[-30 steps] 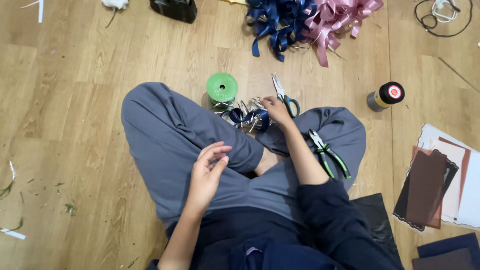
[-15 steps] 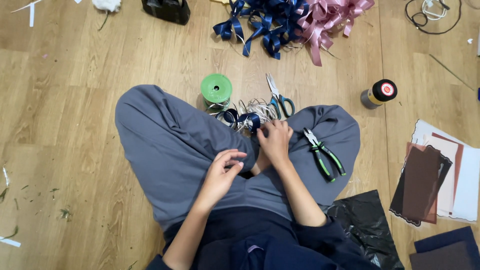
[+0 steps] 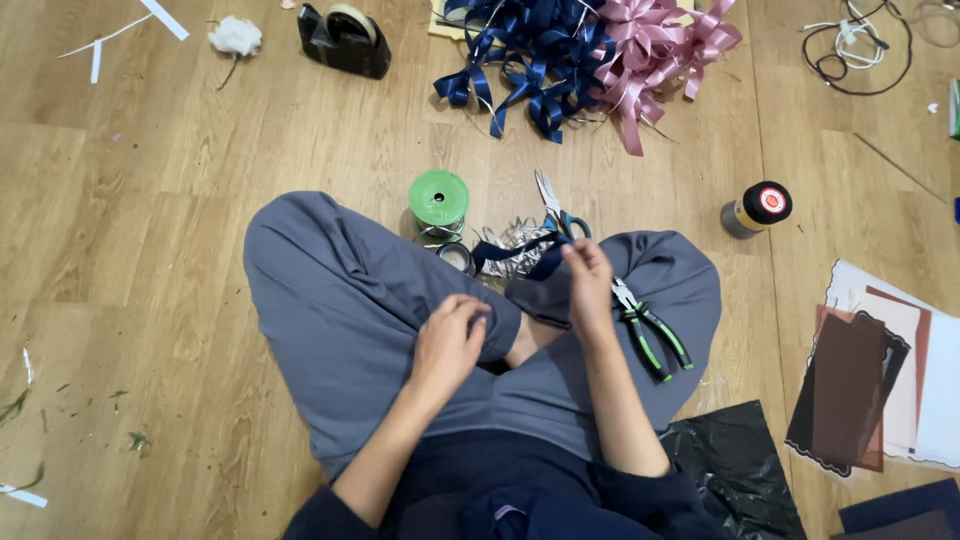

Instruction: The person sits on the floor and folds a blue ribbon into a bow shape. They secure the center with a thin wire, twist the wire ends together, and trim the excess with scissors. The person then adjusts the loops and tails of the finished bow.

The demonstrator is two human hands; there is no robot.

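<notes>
Navy ribbon (image 3: pixel 520 255) pinched in right hand (image 3: pixel 588 285); left hand (image 3: pixel 447 342) empty.

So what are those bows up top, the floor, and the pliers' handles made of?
The dark blue bows and pink bows look like glossy plastic ribbon, catching light. The floor seems wood or wood-look laminate, with plank seams and grain. The pliers have green-and-black handles, probably rubbery plastic over metal.

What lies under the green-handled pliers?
The pliers rest on the grey trouser leg of the seated person. The floor beneath that leg is covered, so nothing there can be seen.
</notes>
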